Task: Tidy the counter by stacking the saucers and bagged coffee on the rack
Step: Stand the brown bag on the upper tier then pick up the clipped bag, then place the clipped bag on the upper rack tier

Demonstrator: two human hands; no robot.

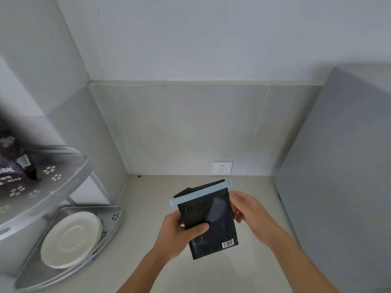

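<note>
A pale counter fills a grey corner, with a tall grey panel at the right and a socket low on the back wall. At the left stands a two-tier grey rack: its upper tier holds a dark printed bag, partly cut off by the frame edge, and its lower tier holds stacked white saucers. Above the counter, both hands hold a black coffee bag, sealed across the top by a light blue clip. The left hand pinches its left edge, thumb on the front; the right hand grips its right edge, fingers curled behind.
</note>
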